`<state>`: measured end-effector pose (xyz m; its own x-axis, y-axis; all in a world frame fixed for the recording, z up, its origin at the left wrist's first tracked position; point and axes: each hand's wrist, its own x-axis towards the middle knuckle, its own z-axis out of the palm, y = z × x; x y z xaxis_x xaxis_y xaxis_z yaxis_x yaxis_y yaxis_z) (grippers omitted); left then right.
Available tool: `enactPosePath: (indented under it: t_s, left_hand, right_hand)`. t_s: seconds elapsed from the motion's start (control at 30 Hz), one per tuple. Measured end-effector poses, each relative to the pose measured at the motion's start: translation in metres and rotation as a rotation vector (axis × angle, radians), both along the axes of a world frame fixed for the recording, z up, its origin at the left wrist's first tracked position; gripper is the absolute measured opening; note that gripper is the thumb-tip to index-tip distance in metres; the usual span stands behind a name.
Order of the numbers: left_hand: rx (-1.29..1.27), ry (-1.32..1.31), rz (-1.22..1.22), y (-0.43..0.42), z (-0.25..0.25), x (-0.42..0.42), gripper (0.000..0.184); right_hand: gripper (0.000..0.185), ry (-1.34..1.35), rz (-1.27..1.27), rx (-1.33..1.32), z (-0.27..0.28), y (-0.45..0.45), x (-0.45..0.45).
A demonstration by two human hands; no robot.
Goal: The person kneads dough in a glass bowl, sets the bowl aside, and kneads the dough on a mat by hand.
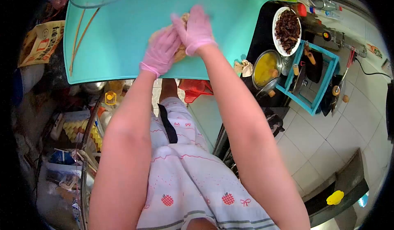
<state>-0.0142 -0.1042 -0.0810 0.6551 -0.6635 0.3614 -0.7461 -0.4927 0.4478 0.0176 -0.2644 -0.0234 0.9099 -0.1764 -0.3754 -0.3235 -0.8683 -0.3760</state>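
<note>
A lump of tan dough (180, 54) lies on the turquoise mat (123, 37), mostly covered by both hands. My left hand (162, 51), in a pink glove, rests on its left side with the fingers spread flat over it. On its right side presses my right hand (195, 31), also gloved in pink, fingers stretched out and slightly blurred. The two hands touch or overlap at the thumbs. A pair of chopsticks (78, 41) lies on the mat to the left. At the mat's top left is a clear glass bowl (104, 2).
At right are a white plate (276, 39) of dark strips, a metal bowl of yellow liquid (266, 68) and a blue rack (305, 105) with utensils. A printed paper bag (43, 43) stands at left. Crowded shelves are below left.
</note>
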Motion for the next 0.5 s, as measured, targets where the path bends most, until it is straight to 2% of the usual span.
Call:
enactPosePath:
  t_s: [0.1, 0.23, 0.33, 0.43, 0.5]
  left_hand:
    - [-0.087, -0.008, 0.001, 0.003, -0.006, -0.002, 0.052]
    - [0.007, 0.042, 0.012, 0.002, -0.001, -0.001, 0.056]
    - [0.002, 0.069, 0.001, 0.004, 0.008, 0.003, 0.058]
    - [-0.033, 0.055, 0.000, 0.004, 0.012, 0.006, 0.057]
    - [-0.103, 0.057, 0.003, 0.003, 0.008, 0.004, 0.054]
  right_hand:
    - [0.091, -0.066, 0.097, -0.004, 0.015, 0.004, -0.030]
    - [0.073, -0.256, 0.209, 0.012, 0.016, 0.007, -0.071]
    - [0.060, -0.263, 0.198, 0.137, 0.023, 0.006, -0.086]
    - [0.054, 0.263, -0.046, 0.362, 0.050, -0.015, -0.065]
    - [0.051, 0.229, -0.204, 0.330, 0.070, -0.003, -0.025]
